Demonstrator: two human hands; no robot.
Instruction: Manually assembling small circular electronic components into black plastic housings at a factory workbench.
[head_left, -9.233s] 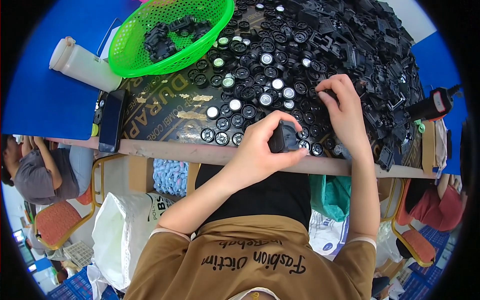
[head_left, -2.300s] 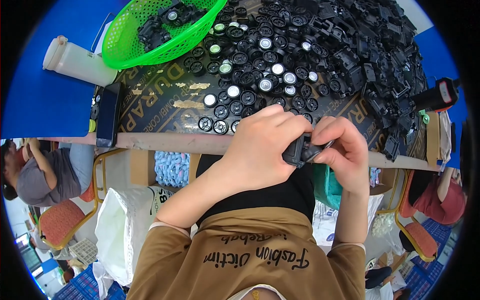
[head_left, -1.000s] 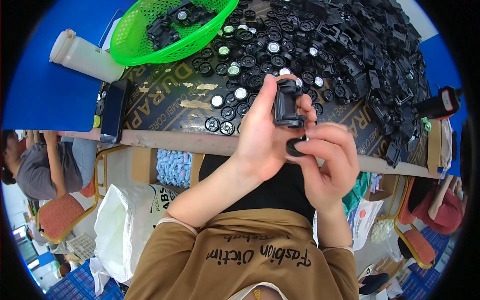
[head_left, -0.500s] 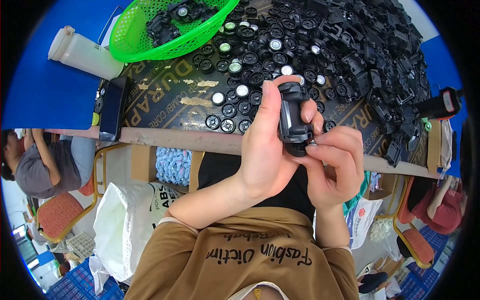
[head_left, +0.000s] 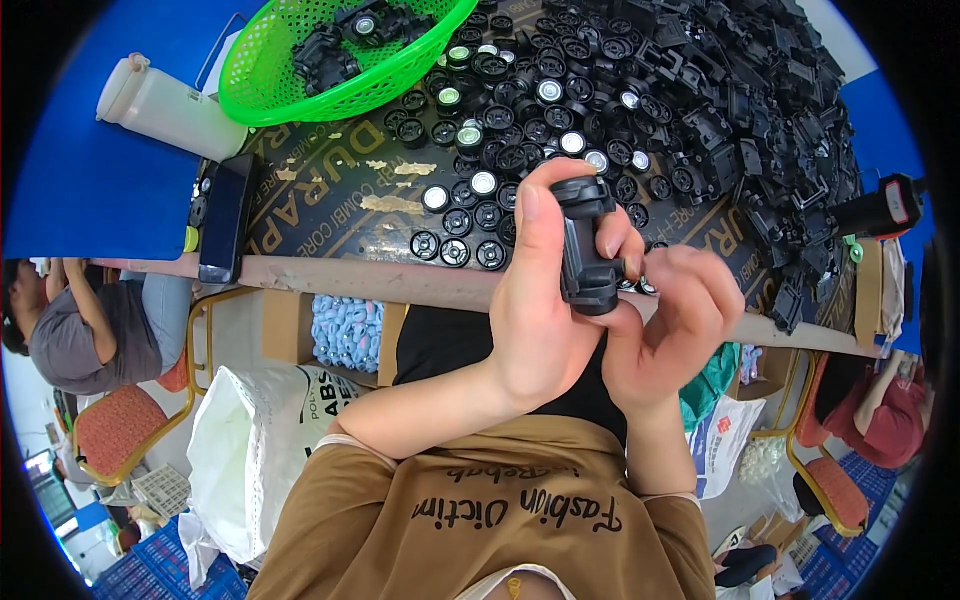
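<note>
My left hand (head_left: pixel 540 290) is closed around a black toy car chassis (head_left: pixel 580 245), held upright above the table's near edge. Its thumb lies along the left side, and fingertips curl round the right side. Black wheels show at the chassis's upper and lower ends. My right hand (head_left: pixel 675 320) is at the lower right of the chassis, its thumb and fingers bent together in a pinch. Between them shows a small dark piece with a silvery glint, mostly hidden by the fingers. Loose black wheels (head_left: pixel 487 213), some with silver hubs, lie just beyond my hands.
A green basket (head_left: pixel 345 104) holding black chassis stands at the back left, beside a white bottle (head_left: pixel 165 105) and a phone (head_left: pixel 228 215). Black plastic parts (head_left: pixel 700 100) are heaped at the right. A black tool (head_left: pixel 880 207) lies at the right edge. White sacks (head_left: pixel 250 450) stand below.
My right hand has shifted slightly right and its fingers have moved up off the chassis's lower end. The chassis has turned a little in my left hand, with its lower wheel showing more.
</note>
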